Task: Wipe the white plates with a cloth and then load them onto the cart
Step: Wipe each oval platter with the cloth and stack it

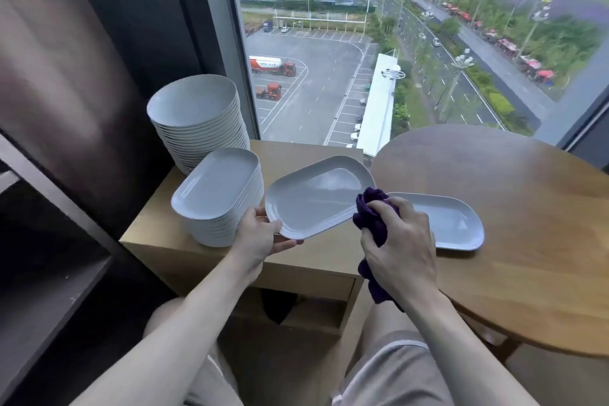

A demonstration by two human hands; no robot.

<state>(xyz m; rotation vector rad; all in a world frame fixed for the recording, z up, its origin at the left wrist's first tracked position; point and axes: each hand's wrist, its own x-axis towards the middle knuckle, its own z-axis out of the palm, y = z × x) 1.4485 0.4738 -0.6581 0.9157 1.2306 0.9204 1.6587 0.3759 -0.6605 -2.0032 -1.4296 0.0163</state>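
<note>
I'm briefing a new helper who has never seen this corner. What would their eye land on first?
In the middle, the left hand holds a white plate by its near rim while the right hand grips a bunched purple cloth at the plate's right edge. To their left, two stacks of white dishes stand on a low wooden cabinet, the oblong stack in front of the round stack. Behind, a window overlooks a car park.

A person seen from their own viewpoint. The left hand (260, 234) and right hand (402, 241) are bare, and so are both forearms (184, 316) down to the lower edge of view. Light grey-beige fabric shorts (392, 372) cover both thighs, with a thin white band along the right leg's hem. Bare knees (379, 320) show beyond the hems.
</note>
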